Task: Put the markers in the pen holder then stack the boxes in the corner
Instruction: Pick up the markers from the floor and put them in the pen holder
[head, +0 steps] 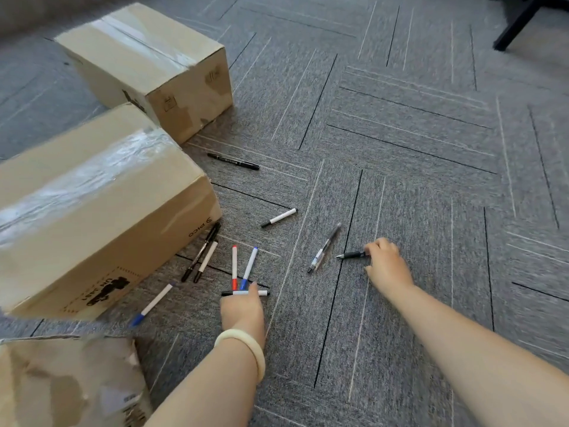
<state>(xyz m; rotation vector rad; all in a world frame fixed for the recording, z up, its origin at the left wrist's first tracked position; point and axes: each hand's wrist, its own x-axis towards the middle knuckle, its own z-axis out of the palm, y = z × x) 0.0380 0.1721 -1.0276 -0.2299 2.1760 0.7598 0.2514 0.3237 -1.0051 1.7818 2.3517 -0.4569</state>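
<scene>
Several markers and pens lie scattered on the grey carpet. My right hand (386, 263) grips the rear end of a black pen (351, 255) that points left, low over the carpet. My left hand (243, 309), with a pale bangle on the wrist, rests its fingers on a white marker (246, 293) that lies crosswise. Just beyond it lie a red-capped marker (234, 266) and a blue-capped marker (249, 268). A clear pen (324, 251) lies left of the black pen. Three cardboard boxes stand at left: far (144, 63), middle (92, 208), near and torn (67, 386). No pen holder is visible.
More markers lie by the middle box: two dark-tipped ones (203, 252), a blue-capped one (152, 304), a white one (278, 217) and a black one (233, 161). A black furniture leg (520, 20) stands at the top right. Carpet stretches to the right.
</scene>
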